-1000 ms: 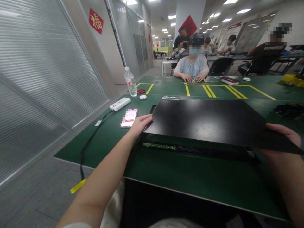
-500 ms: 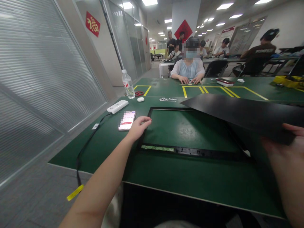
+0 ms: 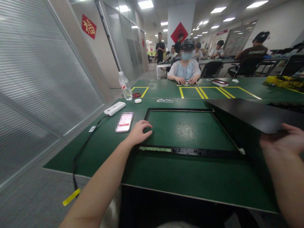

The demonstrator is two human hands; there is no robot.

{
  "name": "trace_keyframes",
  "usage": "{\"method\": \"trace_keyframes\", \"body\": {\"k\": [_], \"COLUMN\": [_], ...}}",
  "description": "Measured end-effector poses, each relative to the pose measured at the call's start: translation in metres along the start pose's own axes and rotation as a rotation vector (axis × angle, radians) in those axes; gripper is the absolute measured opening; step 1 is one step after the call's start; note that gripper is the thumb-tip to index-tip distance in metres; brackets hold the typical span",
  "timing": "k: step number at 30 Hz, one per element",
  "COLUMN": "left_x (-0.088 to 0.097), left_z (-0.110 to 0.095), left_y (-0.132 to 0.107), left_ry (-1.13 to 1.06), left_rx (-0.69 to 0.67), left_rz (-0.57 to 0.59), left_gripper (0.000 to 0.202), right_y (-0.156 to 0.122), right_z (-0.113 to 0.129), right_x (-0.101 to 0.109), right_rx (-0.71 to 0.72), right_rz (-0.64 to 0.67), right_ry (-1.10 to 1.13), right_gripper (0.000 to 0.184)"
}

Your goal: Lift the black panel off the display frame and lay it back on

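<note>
A thin black rectangular frame (image 3: 190,152) lies flat on the green table (image 3: 185,177), with a green circuit strip along its near edge. My left hand (image 3: 139,133) rests on the frame's left side, fingers curled loosely over the rail and holding nothing. My right hand (image 3: 283,142) grips the near edge of a large black panel (image 3: 256,114), thumb on top. The panel is held off to the right of the frame, tilted a little above the table.
A phone (image 3: 124,122), a white power bank (image 3: 115,108) with a black cable, a water bottle (image 3: 124,86), red scissors (image 3: 136,94) and small parts (image 3: 165,100) lie at the left and back. A person (image 3: 186,68) sits opposite; others work at farther tables.
My right hand has carried the black panel off the frame and over to the right, uncovering the frame and the table inside it. My left hand let go of the panel and now rests on the frame.
</note>
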State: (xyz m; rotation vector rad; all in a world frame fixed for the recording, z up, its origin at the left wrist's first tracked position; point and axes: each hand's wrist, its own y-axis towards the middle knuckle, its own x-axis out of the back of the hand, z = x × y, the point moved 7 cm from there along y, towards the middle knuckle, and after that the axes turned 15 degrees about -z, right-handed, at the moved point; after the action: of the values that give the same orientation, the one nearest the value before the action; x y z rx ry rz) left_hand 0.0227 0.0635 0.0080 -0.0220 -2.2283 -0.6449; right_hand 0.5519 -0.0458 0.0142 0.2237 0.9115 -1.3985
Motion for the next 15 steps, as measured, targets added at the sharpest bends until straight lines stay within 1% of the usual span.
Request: {"method": "trace_keyframes", "body": {"k": [7,11,14,15], "left_x": [-0.003,-0.004,-0.005,-0.005], "left_z": [0.000,0.002,0.004,0.004], "left_y": [-0.001,-0.002,-0.002,-0.002], "left_ry": [0.016,0.027,0.024,0.024], "left_rx": [-0.014,-0.023,-0.023,-0.025], "left_rz": [0.021,0.029,0.027,0.027], "left_gripper": [0.031,0.031,0.030,0.030], "right_y": [0.002,0.006,0.015,0.019], "right_z": [-0.010,-0.012,-0.017,-0.018], "right_x": [0.004,0.007,0.013,0.014], "right_rx": [-0.090,-0.090,-0.091,-0.086], "right_rz": [-0.045,-0.087,-0.160,-0.161], "right_ry": [-0.054,-0.119,-0.201,-0.231], "right_gripper": [0.014,0.016,0.017,0.018]}}
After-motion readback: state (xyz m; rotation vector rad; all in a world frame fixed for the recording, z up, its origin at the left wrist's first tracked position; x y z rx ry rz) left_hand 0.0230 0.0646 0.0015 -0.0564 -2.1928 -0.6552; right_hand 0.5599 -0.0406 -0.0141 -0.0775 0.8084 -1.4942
